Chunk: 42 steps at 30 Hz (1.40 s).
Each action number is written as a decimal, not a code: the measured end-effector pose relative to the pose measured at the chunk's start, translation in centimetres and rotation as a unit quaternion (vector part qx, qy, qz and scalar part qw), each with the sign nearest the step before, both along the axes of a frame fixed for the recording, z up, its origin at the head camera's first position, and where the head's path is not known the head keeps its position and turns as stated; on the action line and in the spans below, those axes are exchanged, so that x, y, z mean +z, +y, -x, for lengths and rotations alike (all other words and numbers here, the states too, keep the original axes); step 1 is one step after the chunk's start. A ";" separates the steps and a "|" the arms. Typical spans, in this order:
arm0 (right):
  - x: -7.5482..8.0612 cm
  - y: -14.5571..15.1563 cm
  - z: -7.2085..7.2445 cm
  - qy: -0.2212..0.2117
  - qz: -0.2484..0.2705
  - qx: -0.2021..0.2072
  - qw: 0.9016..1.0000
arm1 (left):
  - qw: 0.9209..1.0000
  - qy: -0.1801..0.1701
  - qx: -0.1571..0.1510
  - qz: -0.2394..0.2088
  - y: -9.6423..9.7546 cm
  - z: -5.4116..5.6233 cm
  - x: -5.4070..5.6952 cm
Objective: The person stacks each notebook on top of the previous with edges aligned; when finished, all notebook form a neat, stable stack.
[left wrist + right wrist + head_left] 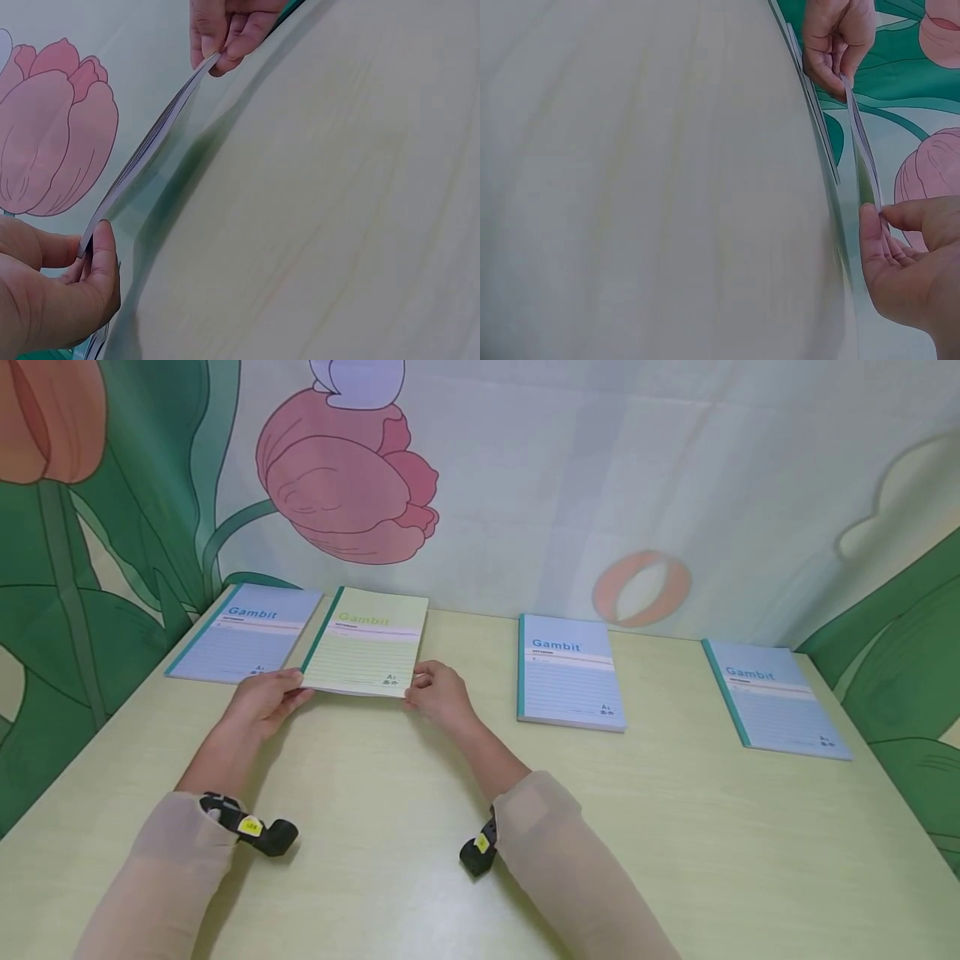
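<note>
A yellow-green notebook (363, 647) with a teal spine is held between both hands, its near edge raised off the table in the wrist views. My left hand (264, 700) pinches its near left corner, thumb on top and fingers beneath. At the near right corner, my right hand (444, 695) pinches it the same way. The left wrist view shows the page edges of the notebook (150, 142) bowing slightly between the two hands. Just left of it lies a blue notebook (243, 635), close to the left hand's fingers.
Two more blue notebooks lie to the right, one blue notebook (570, 672) right of centre and another blue notebook (776, 700) near the table's right edge. The pale wooden table (375, 860) meets a flower-printed curtain (510, 485) at the back.
</note>
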State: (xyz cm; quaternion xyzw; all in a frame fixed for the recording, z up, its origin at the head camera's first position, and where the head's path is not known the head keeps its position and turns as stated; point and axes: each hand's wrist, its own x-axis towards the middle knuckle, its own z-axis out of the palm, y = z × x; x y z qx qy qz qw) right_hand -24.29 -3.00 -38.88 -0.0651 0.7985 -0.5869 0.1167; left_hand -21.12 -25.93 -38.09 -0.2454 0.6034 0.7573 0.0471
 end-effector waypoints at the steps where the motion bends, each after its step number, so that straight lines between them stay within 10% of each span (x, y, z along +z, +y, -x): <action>1: 0.0 0.1 0.0 0.002 -0.004 0.000 1.000 | 1.000 0.000 -0.001 -0.001 0.1 0.0 0.0; 42: 0.5 3.0 -0.1 0.010 0.005 0.005 1.000 | 1.000 0.011 -0.009 -0.013 2.5 0.7 0.1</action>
